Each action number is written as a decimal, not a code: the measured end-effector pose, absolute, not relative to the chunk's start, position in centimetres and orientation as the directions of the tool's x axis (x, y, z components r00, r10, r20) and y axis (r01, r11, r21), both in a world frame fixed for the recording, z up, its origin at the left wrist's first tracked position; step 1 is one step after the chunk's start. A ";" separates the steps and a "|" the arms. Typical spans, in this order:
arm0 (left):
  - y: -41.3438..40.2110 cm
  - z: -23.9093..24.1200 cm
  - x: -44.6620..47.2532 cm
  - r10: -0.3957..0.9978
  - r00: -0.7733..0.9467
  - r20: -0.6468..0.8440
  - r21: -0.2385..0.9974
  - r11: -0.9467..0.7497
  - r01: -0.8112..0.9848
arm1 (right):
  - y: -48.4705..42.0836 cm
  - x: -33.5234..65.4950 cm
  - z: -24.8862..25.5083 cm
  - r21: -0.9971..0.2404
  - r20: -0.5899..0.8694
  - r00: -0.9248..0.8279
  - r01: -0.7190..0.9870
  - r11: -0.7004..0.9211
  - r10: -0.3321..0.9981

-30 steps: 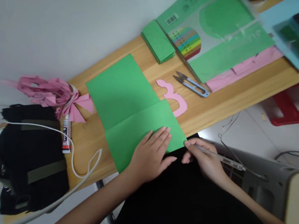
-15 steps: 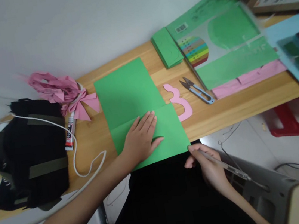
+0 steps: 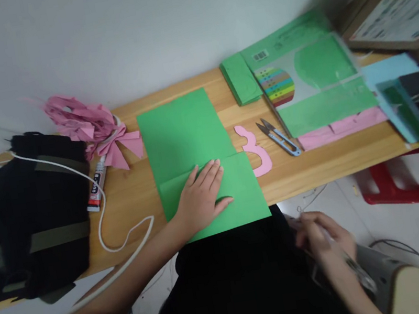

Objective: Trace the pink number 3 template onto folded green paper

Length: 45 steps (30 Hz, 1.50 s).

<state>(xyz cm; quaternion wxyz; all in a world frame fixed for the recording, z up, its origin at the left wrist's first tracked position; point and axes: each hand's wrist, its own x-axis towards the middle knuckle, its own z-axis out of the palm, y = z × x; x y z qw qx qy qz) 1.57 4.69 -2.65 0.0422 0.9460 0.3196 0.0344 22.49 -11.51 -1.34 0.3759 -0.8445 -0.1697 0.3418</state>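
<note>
My left hand lies flat with fingers spread on the lower half of a creased green paper sheet on the wooden table. My right hand is off the table's front edge, below and right of the sheet, blurred by motion, fingers curled around a thin pen. A pink paper cut-out shaped like a 3 lies just right of the sheet, with small thread snips beside it.
Pink paper scraps and a glue tube sit left of the sheet, then a black bag with a white cable. Green and pink paper packs lie at the right. A red stool stands below.
My right hand has pulled away from the sheet's lower right corner, down and to the right, with the pen. My left hand has stayed flat on the sheet.
</note>
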 end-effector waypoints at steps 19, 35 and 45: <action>4.6 -2.5 1.8 0.639 0.769 0.002 0.190 -0.755 0.627 | 0.7 19.1 -2.6 -0.190 0.225 -0.376 0.888 0.419 0.899; 4.5 -2.9 1.4 0.655 0.753 0.064 0.160 -0.751 0.640 | 0.3 21.5 -2.2 -0.032 0.262 -0.285 0.952 0.303 0.922; 3.9 -1.9 -6.3 0.703 0.707 0.076 0.126 -0.710 0.692 | 0.1 21.7 -2.6 -0.057 0.239 -0.269 0.955 0.291 0.933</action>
